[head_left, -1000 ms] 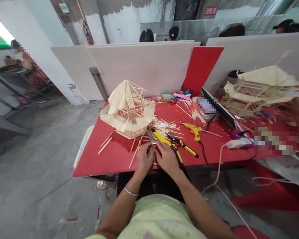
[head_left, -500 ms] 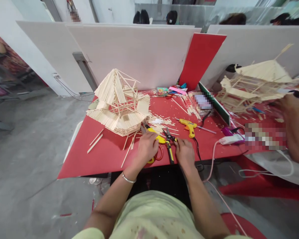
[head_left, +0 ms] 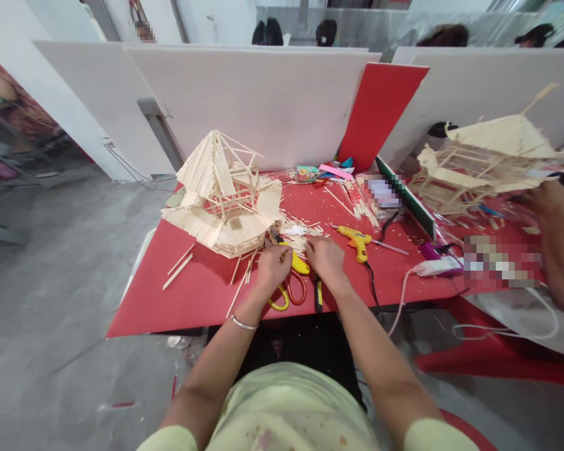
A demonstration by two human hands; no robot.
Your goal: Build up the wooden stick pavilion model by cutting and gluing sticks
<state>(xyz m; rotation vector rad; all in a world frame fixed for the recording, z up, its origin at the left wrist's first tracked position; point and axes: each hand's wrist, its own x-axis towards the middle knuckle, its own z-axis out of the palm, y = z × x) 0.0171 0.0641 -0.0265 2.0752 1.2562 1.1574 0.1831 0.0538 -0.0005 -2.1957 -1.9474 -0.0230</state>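
My left hand (head_left: pixel 275 268) is closed over the tools at the table's front edge, fingertips curled; whatever they hold is hidden. Beside it lies a yellow-handled tool (head_left: pixel 299 264), with red (head_left: pixel 302 299) and yellow (head_left: pixel 282 305) loop handles below. My right hand (head_left: pixel 326 258), fingers pinched, reaches the edge of a heap of loose wooden sticks (head_left: pixel 305 233); I cannot make out anything between its fingers. Under that hand, black-and-yellow cutting pliers (head_left: pixel 318 297) show only their handle end. Behind my left hand stands a pavilion-like model of wooden sticks (head_left: pixel 225 207), its roof partly covered.
A yellow glue gun (head_left: pixel 357 241) lies right of my hands, its black cord running off the front edge. Packets (head_left: pixel 306 173) and bundled sticks sit at the back. A green-edged board (head_left: pixel 407 197) divides off a neighbour's place, where another person's hand (head_left: pixel 554 207) touches a second model (head_left: pixel 498 150).
My right hand has moved left and away from me, from beside the cutting pliers to over them, near the stick heap. My left hand has shifted slightly, uncovering more of the loop handles.
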